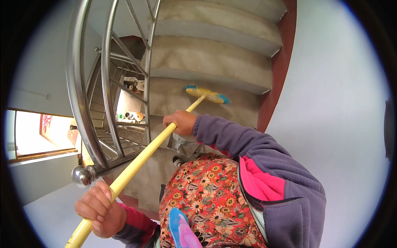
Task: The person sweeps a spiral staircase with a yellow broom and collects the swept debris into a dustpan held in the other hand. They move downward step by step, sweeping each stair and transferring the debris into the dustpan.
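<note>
A broom with a long yellow handle (145, 151) slants across the view. My left hand (100, 210) is closed around the handle near its upper end, at the lower left. Farther down the pole, my right hand (183, 122) grips it with the fingers wrapped round. The broom head (204, 94), yellow with blue and yellow bristles, rests on a concrete stair tread (173, 93) close to the riser. Below my right wrist, a grey object (183, 145), partly covered by the sleeve, lies on the step; I cannot tell what it is.
Concrete stairs (211, 52) rise ahead. A stainless steel railing (76, 77) with a ball-topped post (83, 176) runs along the left. A white wall (335, 102) with a dark red skirting band (276, 71) bounds the right. Through the stairwell, several items (131, 116) show on a lower level.
</note>
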{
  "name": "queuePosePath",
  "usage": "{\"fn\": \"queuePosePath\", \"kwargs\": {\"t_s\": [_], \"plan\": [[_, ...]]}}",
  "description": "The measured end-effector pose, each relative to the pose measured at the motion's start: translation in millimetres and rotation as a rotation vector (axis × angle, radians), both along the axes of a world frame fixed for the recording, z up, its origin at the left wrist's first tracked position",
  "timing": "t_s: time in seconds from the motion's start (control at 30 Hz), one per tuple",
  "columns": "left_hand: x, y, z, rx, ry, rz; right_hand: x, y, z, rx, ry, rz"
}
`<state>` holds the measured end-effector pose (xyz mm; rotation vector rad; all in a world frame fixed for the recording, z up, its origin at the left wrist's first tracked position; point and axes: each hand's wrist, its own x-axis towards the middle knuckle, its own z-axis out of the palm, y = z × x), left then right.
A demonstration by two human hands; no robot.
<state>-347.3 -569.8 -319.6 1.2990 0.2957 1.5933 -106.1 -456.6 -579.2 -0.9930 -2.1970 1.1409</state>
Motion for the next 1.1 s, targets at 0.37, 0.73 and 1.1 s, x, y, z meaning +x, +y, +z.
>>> {"fn": "queuePosePath", "kwargs": {"t_s": [0.37, 0.73, 1.1], "plan": [[50, 1, -58, -0.174, 0.107, 0.362, 3, 16, -60, -0.014, 0.005, -0.128], [25, -9, -26, 0.112, 0.271, 0.264, -12, 35, -17, 0.070, 0.120, -0.007], [-13, -50, 0, 0.057, 0.058, 0.324, -65, -18, -14, -0.016, 0.120, 0.134]]}}
